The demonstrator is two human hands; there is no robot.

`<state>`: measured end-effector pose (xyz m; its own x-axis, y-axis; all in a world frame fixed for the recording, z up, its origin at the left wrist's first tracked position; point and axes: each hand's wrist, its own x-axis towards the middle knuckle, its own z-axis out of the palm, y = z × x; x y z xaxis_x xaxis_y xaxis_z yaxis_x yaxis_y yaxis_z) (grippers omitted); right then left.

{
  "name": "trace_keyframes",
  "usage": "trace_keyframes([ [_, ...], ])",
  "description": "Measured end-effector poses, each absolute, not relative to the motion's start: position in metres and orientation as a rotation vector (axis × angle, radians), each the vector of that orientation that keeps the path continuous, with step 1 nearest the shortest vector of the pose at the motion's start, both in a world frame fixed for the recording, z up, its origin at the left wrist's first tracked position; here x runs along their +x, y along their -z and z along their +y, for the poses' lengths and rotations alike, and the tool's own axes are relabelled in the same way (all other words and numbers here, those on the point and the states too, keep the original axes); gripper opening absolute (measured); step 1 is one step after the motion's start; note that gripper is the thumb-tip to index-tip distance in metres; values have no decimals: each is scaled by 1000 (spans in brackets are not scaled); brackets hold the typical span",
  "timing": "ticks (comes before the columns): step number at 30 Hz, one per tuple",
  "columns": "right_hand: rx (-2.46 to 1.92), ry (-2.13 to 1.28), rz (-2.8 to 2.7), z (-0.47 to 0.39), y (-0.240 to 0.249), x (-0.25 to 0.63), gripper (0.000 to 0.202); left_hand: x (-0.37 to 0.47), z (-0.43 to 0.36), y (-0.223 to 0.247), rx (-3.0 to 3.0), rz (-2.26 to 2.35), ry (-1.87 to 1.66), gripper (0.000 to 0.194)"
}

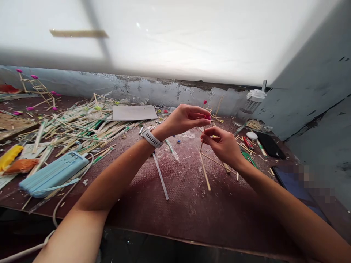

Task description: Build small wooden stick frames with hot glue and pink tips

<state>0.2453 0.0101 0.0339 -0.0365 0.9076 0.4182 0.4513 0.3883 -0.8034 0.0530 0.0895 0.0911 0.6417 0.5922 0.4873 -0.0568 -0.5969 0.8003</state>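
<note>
One thin pale stick (201, 145), slightly tilted, meets splayed sticks (205, 171) just below right hand (224, 144), which grips it; left hand (188, 116) pinches pink clay (208, 118) at stick's top.

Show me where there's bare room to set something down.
Mostly bare: between the translucent strip and the stick frame, and the front-middle table below both. Crowded: left, around the stick pile and blue power bank; right, around the black slab.
</note>
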Motion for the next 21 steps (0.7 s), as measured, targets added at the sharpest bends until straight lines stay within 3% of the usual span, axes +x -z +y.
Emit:
trace_keyframes([
  [6, -1265, -555, -1702, 7, -36, 244, 28, 47, 93, -94, 2105, 493, -984, 21],
  [12, -1250, -557, -1684, 6, -36, 242, 34, 45, 89, -100, 2200, 429, -939, 32],
  [16, -1259, -526, -1694, 6, -34, 241, 35, 45, 83, -105, 2477, 507, -1028, 18],
  [21, -1242, -526, -1708, 8, -31, 241, 35, 44, 77, -108, 2804, 469, -1010, 16],
])
